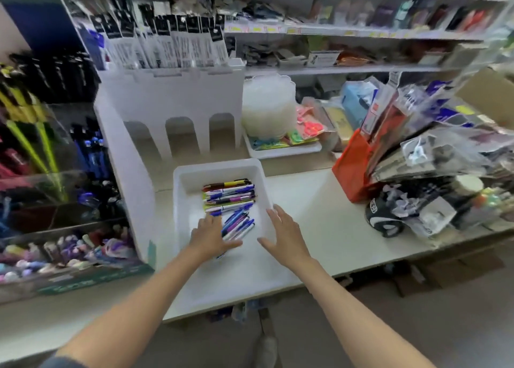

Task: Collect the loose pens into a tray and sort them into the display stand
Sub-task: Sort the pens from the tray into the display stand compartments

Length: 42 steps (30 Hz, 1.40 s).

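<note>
A white tray [192, 170] sits on the counter, its near end past the counter's front edge. Inside it lie several pens [229, 196] in a neat row, with a smaller bunch [240, 224] at an angle below them. My left hand [210, 237] is inside the tray, palm down, its fingers over the lower ends of the angled bunch. My right hand [283, 232] hovers at the tray's right rim with fingers spread and nothing in it. The white display stand [172, 97] with three arched slots stands just behind the tray.
Clear bins of pens and erasers [55, 189] fill the left side. A second white tray with a stack of clear lids [268, 108] sits behind on the right. An orange box [353, 170] and piled packaged goods [434, 178] crowd the counter's right end. Shelves run above.
</note>
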Motion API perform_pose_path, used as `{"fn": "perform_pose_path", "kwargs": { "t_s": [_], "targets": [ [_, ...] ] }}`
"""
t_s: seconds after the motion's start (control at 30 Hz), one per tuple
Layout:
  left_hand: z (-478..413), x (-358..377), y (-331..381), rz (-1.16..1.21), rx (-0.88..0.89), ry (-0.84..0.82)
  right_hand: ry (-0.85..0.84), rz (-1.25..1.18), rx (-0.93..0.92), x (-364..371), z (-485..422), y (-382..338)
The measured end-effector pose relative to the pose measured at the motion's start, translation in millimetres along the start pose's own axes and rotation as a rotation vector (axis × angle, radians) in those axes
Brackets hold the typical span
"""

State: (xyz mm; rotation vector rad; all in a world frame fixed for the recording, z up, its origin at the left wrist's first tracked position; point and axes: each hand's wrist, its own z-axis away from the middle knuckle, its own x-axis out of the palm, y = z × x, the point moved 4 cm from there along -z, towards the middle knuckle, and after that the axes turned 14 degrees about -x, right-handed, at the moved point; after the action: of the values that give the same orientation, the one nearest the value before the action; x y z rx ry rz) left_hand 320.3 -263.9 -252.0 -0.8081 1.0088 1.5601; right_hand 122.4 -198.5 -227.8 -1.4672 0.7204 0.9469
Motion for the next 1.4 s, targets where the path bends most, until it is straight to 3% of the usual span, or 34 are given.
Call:
{"fn": "perform_pose_path", "kwargs": {
  "t_s": [0.07, 0.4, 0.67, 0.83, 0.93, 1.07, 1.17, 1.4],
  "targets": [
    [-1, 11, 0, -0.075, 0.013, 0.054, -0.006, -0.087, -0.021, 7, 2, 5],
    [0, 28, -1, 0.054, 0.033, 0.039, 0.075, -0.318, -0.054, 10, 3, 9],
    [7, 21, -2, 0.122, -0.001, 0.081, 0.065, -0.298, -0.056, 9, 5, 7],
    [8, 9, -19, 0.293, -0.115, 0.02, 0.126, -0.117, -0.079, 2, 0, -1],
    [16, -7, -23, 0.617, -0.165, -0.07, 0.226, -0.13, -0.147, -7, -11, -24],
    [43, -51, -22, 1.047, -0.144, -0.144, 0.252, -0.394, -0.162, -26, -39, -76],
    [61, -97, -27, 1.118, -0.009, -0.109, 0.237, -0.563, -0.219, -38, -55, -129],
    [90, -197, -87, 1.135, 0.228, 0.036, 0.485, -0.518, -0.425, -67, -78, -245]
  ]
}}
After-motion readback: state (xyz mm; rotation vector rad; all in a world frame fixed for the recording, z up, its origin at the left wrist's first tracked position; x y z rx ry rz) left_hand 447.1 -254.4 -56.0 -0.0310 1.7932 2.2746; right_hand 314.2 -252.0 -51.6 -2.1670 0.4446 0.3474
